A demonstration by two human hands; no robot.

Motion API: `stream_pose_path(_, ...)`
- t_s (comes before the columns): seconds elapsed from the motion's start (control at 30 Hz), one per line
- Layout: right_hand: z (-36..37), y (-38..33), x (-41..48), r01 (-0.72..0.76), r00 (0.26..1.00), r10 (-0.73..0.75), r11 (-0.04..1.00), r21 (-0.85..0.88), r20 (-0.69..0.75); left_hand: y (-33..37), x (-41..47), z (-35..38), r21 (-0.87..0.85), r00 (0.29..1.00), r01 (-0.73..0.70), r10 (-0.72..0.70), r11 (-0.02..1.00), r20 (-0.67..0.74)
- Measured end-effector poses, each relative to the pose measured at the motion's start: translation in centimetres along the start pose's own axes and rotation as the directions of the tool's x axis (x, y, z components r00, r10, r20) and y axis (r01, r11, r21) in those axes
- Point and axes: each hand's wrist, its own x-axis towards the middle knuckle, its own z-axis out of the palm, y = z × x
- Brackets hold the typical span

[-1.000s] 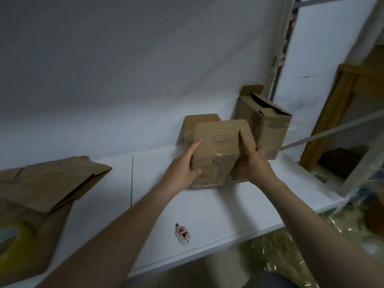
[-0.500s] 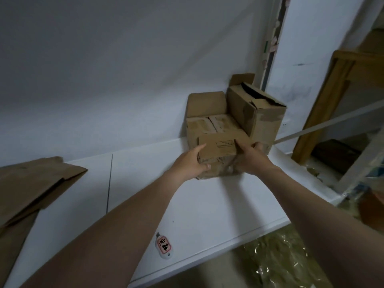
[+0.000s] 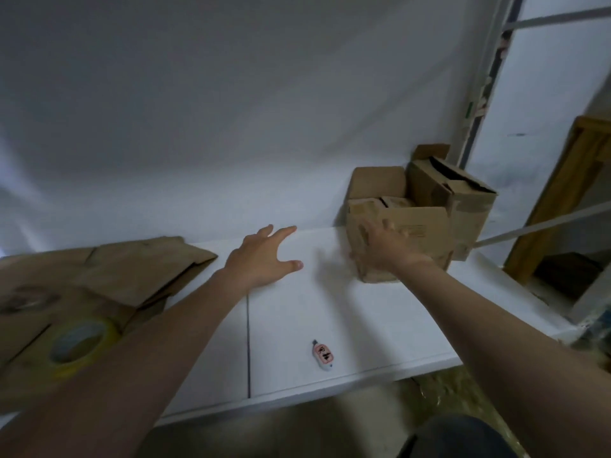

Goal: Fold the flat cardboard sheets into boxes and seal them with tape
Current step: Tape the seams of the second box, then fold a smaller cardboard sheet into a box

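Two boxes are up and a stack of flats is left to do. White surface [image 3: 380, 325] runs 9 to 3 along the wall. Flat cardboard sheets [image 3: 132, 269] are piled at 9 o'clock, overlapping, none folded.

At 2 o'clock the front box [image 3: 416, 231] stands on the surface with its rear flap upright and its top not closed. The taller box [image 3: 463, 206] touches it from behind, also open on top.

Left hand [image 3: 261, 259] is at centre, palm down, fingers spread, holding nothing; can't tell if it touches the surface. Right hand [image 3: 380, 246] lies on the front box's near face, motion-blurred, so can't tell whether it's a flat press or a grip. Hands are well apart.

Tape roll [image 3: 79, 342] is at 8 o'clock, sitting on the sheets, partly hidden by the left forearm. A small white tag-like item [image 3: 322, 356] lies at 6 o'clock near the edge; unreadable.

My read: the front box is getting parked and the next flat is the job. To do it well:
- Seat the box square against its neighbour and let go cleanly, without dragging it back out.
- Lift the tape roll off the pile first, or it slides when a sheet is pulled.
- Take the top sheet only, by an edge.
- Bring it to centre, where there's room to fold.
- Keep the roll within left-hand reach for the seam.
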Motion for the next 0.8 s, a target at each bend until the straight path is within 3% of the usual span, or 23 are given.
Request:
stream_pose_path(0.17,2.4,-9.5,-3.0,0.126,0.992,-0.126,0.992,-0.015,0.02,-8.8,-6.3,-3.2,-0.054,0.993,0.094,-0.097,0.994,-0.064)
stream_pose_path(0.27,5.1,-14.8,-4.3,0.208,0.976,-0.209,0.978,0.035,0.061,-13.4,-10.3,-4.8,0.005,0.992,0.092,-0.091,0.996,-0.087)
stream_pose_path(0.4,8.9,-19.9,-5.4,0.294,0.945,-0.301,0.953,0.07,0.127,-18.2,-14.4,-4.8,-0.003,0.946,0.234,-0.228,0.972,-0.231)
stream_pose_path(0.5,11.6,-22.0,-5.5,0.332,0.926,-0.34,0.94,0.076,0.166,-20.5,-15.6,-3.6,-0.047,0.91,0.311,-0.312,0.949,-0.274)
stream_pose_path(0.8,16.4,-22.1,-2.1,0.306,0.938,-0.309,0.951,0.045,0.156,-24.1,-10.8,0.1,-0.055,0.875,0.324,-0.322,0.944,-0.361)
